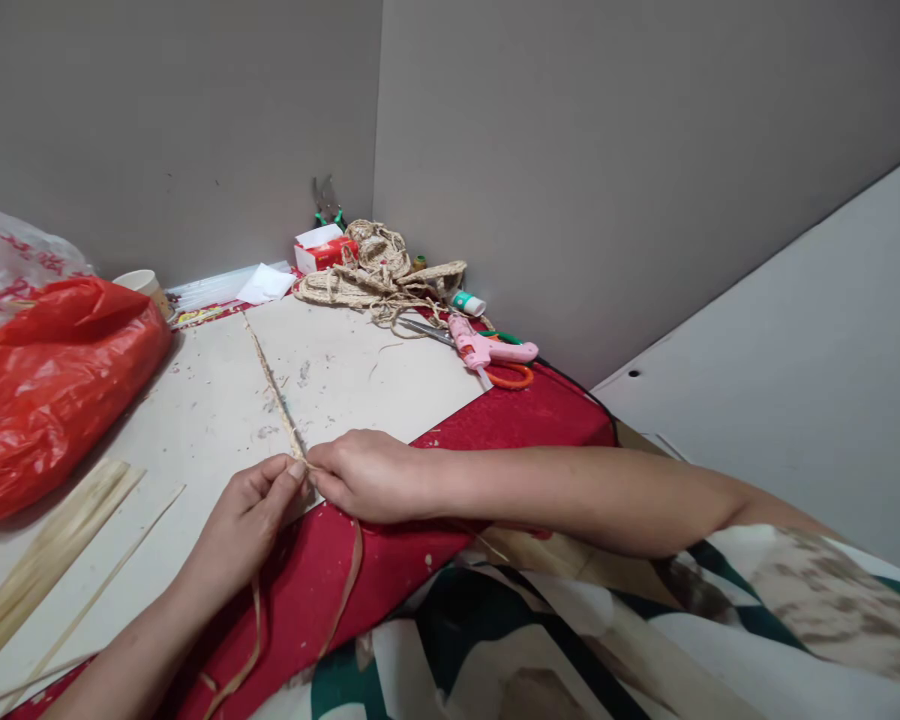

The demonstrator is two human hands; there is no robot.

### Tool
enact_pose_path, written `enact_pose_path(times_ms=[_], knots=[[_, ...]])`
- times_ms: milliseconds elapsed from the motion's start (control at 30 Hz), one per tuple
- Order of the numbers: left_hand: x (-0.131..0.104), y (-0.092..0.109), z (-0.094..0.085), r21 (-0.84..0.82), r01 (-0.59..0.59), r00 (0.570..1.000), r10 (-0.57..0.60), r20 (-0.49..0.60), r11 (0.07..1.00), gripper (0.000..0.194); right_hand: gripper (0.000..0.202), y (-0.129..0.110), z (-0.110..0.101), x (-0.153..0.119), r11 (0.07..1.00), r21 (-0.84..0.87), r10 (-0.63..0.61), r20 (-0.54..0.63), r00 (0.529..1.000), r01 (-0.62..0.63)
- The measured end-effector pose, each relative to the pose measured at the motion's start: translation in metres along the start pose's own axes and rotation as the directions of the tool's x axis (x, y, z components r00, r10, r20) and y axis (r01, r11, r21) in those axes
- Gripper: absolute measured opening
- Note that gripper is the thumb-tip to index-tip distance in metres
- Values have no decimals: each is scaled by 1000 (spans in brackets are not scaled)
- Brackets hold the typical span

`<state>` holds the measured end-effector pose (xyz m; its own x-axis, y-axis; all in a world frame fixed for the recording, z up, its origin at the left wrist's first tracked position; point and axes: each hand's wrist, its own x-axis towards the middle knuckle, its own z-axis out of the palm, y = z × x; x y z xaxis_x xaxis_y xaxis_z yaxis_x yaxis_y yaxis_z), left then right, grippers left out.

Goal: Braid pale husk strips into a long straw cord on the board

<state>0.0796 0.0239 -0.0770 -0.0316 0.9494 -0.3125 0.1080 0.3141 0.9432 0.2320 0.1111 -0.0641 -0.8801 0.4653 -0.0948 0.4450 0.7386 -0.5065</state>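
A thin braided straw cord (271, 385) runs from the back of the white board down to my fingers. My left hand (259, 500) pinches the near end of the cord between thumb and fingers. Right beside it, almost touching, my right hand (371, 475) is closed on the same end, its fingertips partly hidden. Loose straw strands (352, 570) hang from between the hands over the red cloth, one under each hand. The exact crossing of strands at the fingertips is too small to make out.
The white board (360, 370) lies on a red cloth (525, 410). Flat straw strips (52, 560) and a red plastic bag (60, 390) are at left. Coiled straw braid (375, 280), a pink glue gun (484, 345), orange-handled scissors (511, 376) and pliers (328, 205) sit near the grey walls.
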Motion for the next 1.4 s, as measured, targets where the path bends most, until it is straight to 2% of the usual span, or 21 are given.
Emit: enact_pose_path(times_ms=[200, 333, 467, 533, 633, 700, 767, 900, 933, 1000, 1067, 1100, 1133, 1167, 1200, 1267, 1300, 1400], knots=[[2, -5, 3, 10, -17, 998, 18, -57, 1000, 39, 32, -2, -8, -11, 994, -108, 25, 22, 999, -23], [3, -9, 3, 76, -65, 992, 73, -102, 995, 39, 33, -5, -10, -16, 996, -85, 36, -5, 999, -36], [1, -9, 3, 146, -105, 982, 126, -140, 984, 34, 32, -13, 2, -15, 995, 103, 6, 11, 1000, -7], [-1, -7, 3, 175, -105, 978, 134, -162, 979, 33, 33, -17, 10, -13, 989, 145, 19, 15, 1000, -21], [-3, -5, 3, 140, -97, 974, 123, -189, 985, 30, 34, -22, 19, -12, 996, 76, 48, -19, 999, -47], [-4, -5, 3, 99, -89, 980, 105, -170, 991, 27, 34, -24, 23, -13, 999, 13, 45, -40, 998, -45], [-4, -5, 2, 66, -63, 991, 71, -117, 996, 26, 33, -26, 23, -18, 999, -34, -21, -34, 999, 20], [-6, -4, 1, -23, 4, 996, -6, -87, 1000, 29, 35, -28, 13, -34, 971, -17, -237, 99, 966, 240], [-7, -3, 1, -63, 11, 996, -16, -88, 998, 29, 37, -27, 9, -36, 971, 29, -238, 78, 968, 236], [-8, -1, 2, -155, 13, 997, -24, -71, 988, 27, 37, -20, -2, -36, 977, 149, -135, -103, 985, 149], [-9, 2, 2, -228, 16, 998, -29, -54, 974, 24, 31, -11, -9, -29, 951, 303, 30, -291, 956, 63], [-9, 3, 3, -250, 18, 998, -31, -48, 968, 23, 27, -6, -11, -23, 918, 392, 87, -328, 941, 52], [-8, 3, 3, -264, 20, 999, -33, -44, 964, 22, 22, -2, -11, -16, 870, 492, 119, -296, 948, 44], [-8, 4, 3, -270, 22, 999, -33, -36, 962, 22, 20, 1, -10, -10, 809, 587, 118, -215, 969, 31], [-8, 4, 4, -272, 21, 999, -29, -26, 962, 21, 21, 4, -8, -5, 739, 673, 95, -91, 991, -9], [-7, 4, 3, -260, 9, 1000, -14, -19, 966, 20, 27, 6, -4, 3, 661, 744, 29, 100, 995, -94], [-7, 3, 2, -249, 2, 1000, -8, -22, 968, 20, 30, 6, -3, 5, 665, 738, 12, 143, 990, -115], [-6, -1, -4, -205, 12, 1000, -10, 10, 979, 22, 33, 8, -4, 7, 749, 656, -11, 157, 987, -97]])
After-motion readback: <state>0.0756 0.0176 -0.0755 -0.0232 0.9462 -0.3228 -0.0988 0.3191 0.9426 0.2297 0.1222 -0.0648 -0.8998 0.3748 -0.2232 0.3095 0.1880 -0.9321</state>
